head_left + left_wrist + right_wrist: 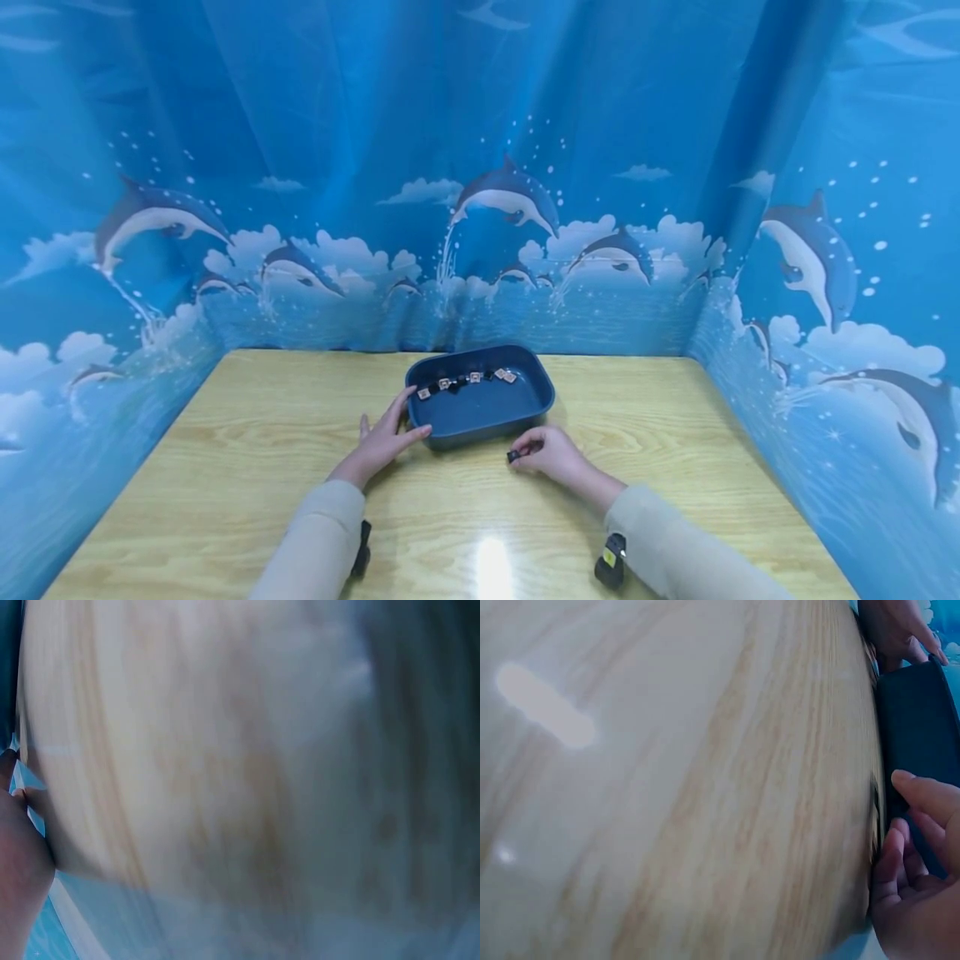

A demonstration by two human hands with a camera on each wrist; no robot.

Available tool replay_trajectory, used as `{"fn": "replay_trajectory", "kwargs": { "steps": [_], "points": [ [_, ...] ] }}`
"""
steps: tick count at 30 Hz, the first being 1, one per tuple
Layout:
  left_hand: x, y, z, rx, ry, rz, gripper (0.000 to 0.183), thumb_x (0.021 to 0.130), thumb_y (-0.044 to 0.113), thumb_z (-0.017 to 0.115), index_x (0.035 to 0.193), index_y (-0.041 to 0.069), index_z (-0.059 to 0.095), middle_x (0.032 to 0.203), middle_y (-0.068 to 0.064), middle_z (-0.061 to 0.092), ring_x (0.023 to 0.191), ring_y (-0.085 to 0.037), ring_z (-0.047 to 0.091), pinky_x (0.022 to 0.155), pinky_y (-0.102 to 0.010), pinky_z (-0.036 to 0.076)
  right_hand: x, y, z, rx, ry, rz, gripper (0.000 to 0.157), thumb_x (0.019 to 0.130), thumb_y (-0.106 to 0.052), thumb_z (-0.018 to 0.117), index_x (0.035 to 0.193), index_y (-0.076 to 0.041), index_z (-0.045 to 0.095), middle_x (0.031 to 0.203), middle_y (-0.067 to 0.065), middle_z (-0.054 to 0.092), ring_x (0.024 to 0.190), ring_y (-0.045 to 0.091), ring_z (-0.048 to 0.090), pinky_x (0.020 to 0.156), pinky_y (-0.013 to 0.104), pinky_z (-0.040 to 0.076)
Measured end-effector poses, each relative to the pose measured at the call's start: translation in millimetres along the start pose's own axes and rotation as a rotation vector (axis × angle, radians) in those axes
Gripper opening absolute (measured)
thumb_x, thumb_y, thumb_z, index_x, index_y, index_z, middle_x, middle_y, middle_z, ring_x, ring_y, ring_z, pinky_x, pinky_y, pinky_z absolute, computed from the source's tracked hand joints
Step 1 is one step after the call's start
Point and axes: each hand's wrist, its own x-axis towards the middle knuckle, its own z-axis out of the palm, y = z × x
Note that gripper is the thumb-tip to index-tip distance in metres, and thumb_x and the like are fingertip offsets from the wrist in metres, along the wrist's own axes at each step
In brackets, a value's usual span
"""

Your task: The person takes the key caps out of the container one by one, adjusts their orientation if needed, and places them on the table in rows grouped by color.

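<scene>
The right hand (pixel 553 455) pinched 1 black piece (pixel 513 456), its grip narrowed to the piece's width, off the bin's (pixel 487 432) 5 o'clock. The left hand (pixel 381 443), fingers spread, touched the bin's 8 o'clock. Good handling, in judgement, required a light pinch and a steadied bin.

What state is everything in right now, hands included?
Bin: upright, open-topped, blocks inside.
Blocks: dark and light ones in an uneven row inside the bin.
Black block: pinched, outside the bin; whether it touches the table is unclear.
Left hand: fingers spread, at the bin's left end.
Right hand: pinching the black block.
Table: glossy, reflecting light.
Curtain: hanging, creased.
</scene>
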Motion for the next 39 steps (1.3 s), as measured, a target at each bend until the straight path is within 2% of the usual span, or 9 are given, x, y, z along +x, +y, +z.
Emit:
{"fn": "replay_trajectory", "kwargs": {
  "steps": [12,19,25,32,35,39],
  "points": [
    [-1.0,2.7,-2.2,-0.007,0.006,0.000,0.085,0.093,0.050,0.061,0.157,0.024,0.012,0.159,-0.017,0.020,0.143,-0.040,0.022,0.106,-0.061,-0.024,2,-2,5.4,-0.057,0.042,0.018,0.019,0.071,-0.004,0.084,0.087,-0.007,0.074,0.074,-0.003,0.062,0.069,0.012,0.056,0.063,0.026,0.049],
    [-2.1,3.8,-3.9,-0.004,0.008,-0.003,0.085,0.093,0.049,0.062,0.157,0.024,0.012,0.158,-0.017,0.021,0.143,-0.040,0.021,0.106,-0.061,-0.023,0,-6,3.4,-0.058,0.024,0.004,0.024,0.069,-0.003,0.084,0.091,-0.005,0.074,0.077,-0.001,0.063,0.071,0.013,0.056,0.064,0.028,0.050],
    [-3.0,3.8,-0.5,0.003,0.003,-0.009,0.084,0.093,0.050,0.061,0.157,0.024,0.013,0.159,-0.016,0.020,0.142,-0.041,0.022,0.106,-0.064,-0.022,-6,-6,-5.4,-0.080,-0.009,-0.067,0.028,0.071,-0.006,0.084,0.096,-0.007,0.073,0.083,0.000,0.062,0.075,0.015,0.057,0.065,0.027,0.052],
    [-3.1,5.0,0.9,-0.008,0.019,-0.002,0.086,0.091,0.052,0.062,0.157,0.023,0.015,0.159,-0.017,0.020,0.142,-0.042,0.023,0.106,-0.065,-0.021,-9,-31,-19.3,-0.004,-0.080,-0.118,0.027,0.078,-0.003,0.078,0.105,-0.001,0.071,0.094,0.011,0.065,0.081,0.017,0.060,0.068,0.028,0.055],
    [-2.1,3.7,2.5,0.000,0.030,0.004,0.085,0.091,0.052,0.061,0.157,0.024,0.014,0.159,-0.016,0.020,0.142,-0.042,0.023,0.106,-0.065,-0.020,-2,-43,-25.4,0.021,-0.086,-0.161,0.027,0.081,-0.002,0.076,0.107,0.000,0.071,0.098,0.015,0.066,0.083,0.018,0.062,0.069,0.028,0.055],
    [-3.2,4.4,2.6,0.005,0.041,0.021,0.084,0.092,0.051,0.061,0.157,0.024,0.015,0.159,-0.019,0.020,0.141,-0.045,0.024,0.105,-0.067,-0.019,13,-57,-31.0,0.038,-0.111,-0.177,0.027,0.084,-0.005,0.076,0.110,-0.001,0.070,0.102,0.018,0.067,0.085,0.018,0.063,0.071,0.031,0.056]
  ]
}}
